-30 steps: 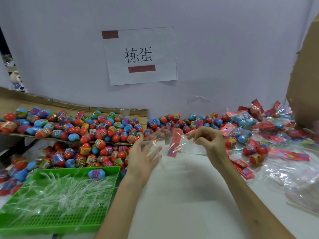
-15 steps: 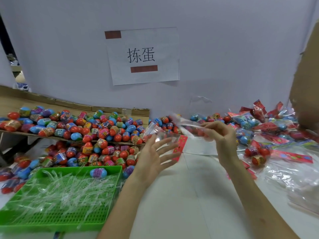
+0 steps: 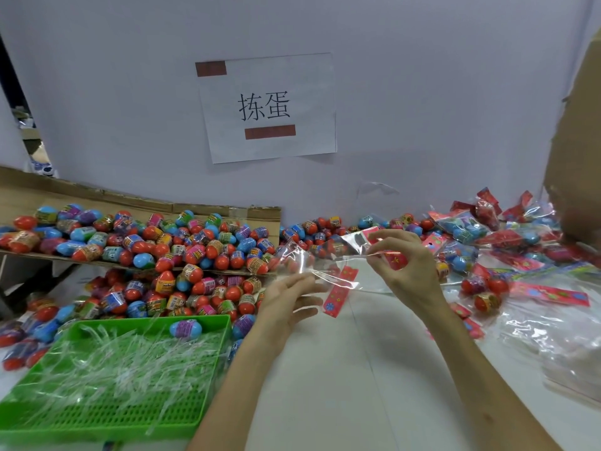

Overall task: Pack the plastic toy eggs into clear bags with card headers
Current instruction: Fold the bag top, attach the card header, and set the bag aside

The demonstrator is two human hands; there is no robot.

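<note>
Table [image 3: 341, 369] bore everything; eggs [image 3: 195, 252] lay heaped at far left, on cardboard [image 3: 227, 210] and below it, none yet bagged; tray [image 3: 208, 318] of clear strips sat at near left; bag [image 3: 305, 260] hung empty above the table, between the hands; right hand [image 3: 413, 275] pinched its upper edge; left hand [image 3: 286, 304] lay unclenched, fingers straight against the film; header [image 3: 338, 292] dangled at the bag's lower edge. Likely troubles: slick film clinging shut at the mouth, or slipping from so slight a pinch; the header might then drop away.

Cardboard box [image 3: 577, 131] cut off right; egg labels [image 3: 213, 247] (tiny) unreadable.
</note>
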